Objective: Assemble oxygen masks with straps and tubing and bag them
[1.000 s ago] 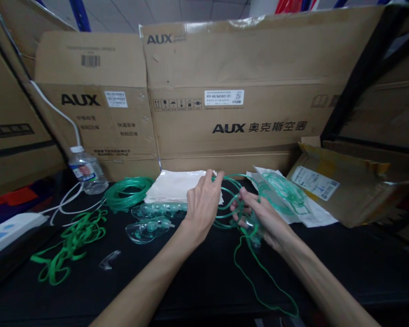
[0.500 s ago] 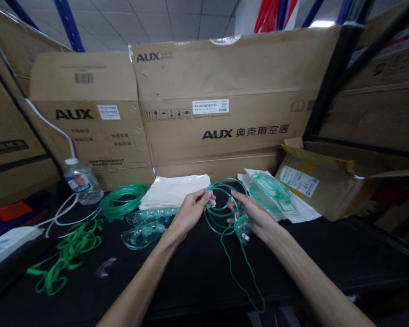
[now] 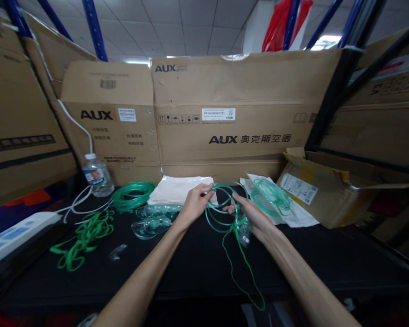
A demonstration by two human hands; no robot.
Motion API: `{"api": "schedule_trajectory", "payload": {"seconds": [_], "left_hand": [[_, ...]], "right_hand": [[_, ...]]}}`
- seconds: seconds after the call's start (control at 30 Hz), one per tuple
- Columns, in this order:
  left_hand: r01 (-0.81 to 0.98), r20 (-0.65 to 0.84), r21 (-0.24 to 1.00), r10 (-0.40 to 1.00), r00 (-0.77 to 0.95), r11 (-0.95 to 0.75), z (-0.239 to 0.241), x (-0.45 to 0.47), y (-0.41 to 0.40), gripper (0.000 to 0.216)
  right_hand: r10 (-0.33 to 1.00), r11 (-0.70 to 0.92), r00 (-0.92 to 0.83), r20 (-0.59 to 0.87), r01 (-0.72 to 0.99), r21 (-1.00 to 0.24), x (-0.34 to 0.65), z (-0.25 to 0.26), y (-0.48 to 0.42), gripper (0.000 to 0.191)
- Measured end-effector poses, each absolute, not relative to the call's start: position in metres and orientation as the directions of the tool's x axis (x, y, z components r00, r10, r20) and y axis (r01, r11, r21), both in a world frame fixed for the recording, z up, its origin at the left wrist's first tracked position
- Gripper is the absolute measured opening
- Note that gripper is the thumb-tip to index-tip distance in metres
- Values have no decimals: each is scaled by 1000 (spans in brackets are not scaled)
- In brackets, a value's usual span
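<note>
Between my two hands is a loosely coiled green plastic tube (image 3: 221, 229). The fingertips of my left hand (image 3: 197, 202) pinch the coil on its left side. My right hand (image 3: 254, 213) is closed around the coil's right side and a clear oxygen mask (image 3: 244, 231), which hangs under the palm partly hidden by the fingers. From the mask a green elastic strap (image 3: 247, 263) dangles in a long loop toward the table's front. Left of my left hand lie more clear masks (image 3: 153, 226) in a row.
White pouches (image 3: 180, 186) lie stacked behind my left hand. Another pouch with green tubing (image 3: 271, 195) rests by an open carton (image 3: 327, 190). At left are coiled tubing (image 3: 132, 195), green straps (image 3: 85, 236), a clear plastic piece (image 3: 117, 252), a bottle (image 3: 98, 177) and a power strip (image 3: 20, 234).
The camera view has shifted left and slightly up. Both hands keep hold of the tube, and its loops have changed shape slightly.
</note>
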State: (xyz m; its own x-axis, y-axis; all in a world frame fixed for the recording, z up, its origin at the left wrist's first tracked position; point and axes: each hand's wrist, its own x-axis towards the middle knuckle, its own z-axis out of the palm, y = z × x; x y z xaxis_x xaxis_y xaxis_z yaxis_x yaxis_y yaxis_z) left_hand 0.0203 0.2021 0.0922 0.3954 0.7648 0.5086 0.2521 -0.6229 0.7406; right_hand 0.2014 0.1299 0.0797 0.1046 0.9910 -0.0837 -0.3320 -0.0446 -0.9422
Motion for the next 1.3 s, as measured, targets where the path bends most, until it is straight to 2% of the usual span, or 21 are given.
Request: {"api": "schedule_trajectory", "payload": {"seconds": [0.17, 0.33, 0.53, 0.7, 0.87, 0.97, 1.03, 1.1, 1.2, 1.3], "left_hand": [[326, 543, 633, 703, 459, -702, 87, 29, 203, 28], [405, 521, 508, 645, 558, -761, 82, 40, 190, 29], [488, 487, 398, 629, 606, -777, 79, 59, 182, 33], [513, 453, 348, 620, 641, -784, 81, 70, 165, 39], [538, 391, 351, 642, 660, -766, 103, 45, 168, 32], [676, 334, 360, 765, 550, -643, 124, -1, 190, 40], [806, 297, 350, 872, 389, -478, 136, -41, 209, 30], [899, 241, 332, 947, 211, -284, 144, -79, 225, 32], [944, 144, 324, 989, 24, -70, 143, -120, 239, 35], [922, 77, 386, 995, -62, 28, 135, -134, 244, 35]], "right_hand": [[997, -2, 67, -30, -387, -922, 190, 86, 124, 33], [993, 38, 116, -6, -370, -928, 187, 79, 126, 36], [975, 43, 221, -35, -339, -940, 196, 64, 141, 26], [944, 107, 329, -1, -312, -944, 207, 59, 146, 20], [948, 140, 315, 31, -327, -934, 207, 63, 144, 22], [956, 143, 290, 37, -356, -923, 205, 66, 142, 26], [958, 149, 285, 38, -377, -914, 205, 68, 141, 29], [959, 158, 281, 45, -396, -904, 205, 70, 140, 30], [961, 171, 269, 59, -413, -895, 206, 74, 138, 30], [960, 185, 268, 74, -414, -891, 206, 76, 137, 30]]}}
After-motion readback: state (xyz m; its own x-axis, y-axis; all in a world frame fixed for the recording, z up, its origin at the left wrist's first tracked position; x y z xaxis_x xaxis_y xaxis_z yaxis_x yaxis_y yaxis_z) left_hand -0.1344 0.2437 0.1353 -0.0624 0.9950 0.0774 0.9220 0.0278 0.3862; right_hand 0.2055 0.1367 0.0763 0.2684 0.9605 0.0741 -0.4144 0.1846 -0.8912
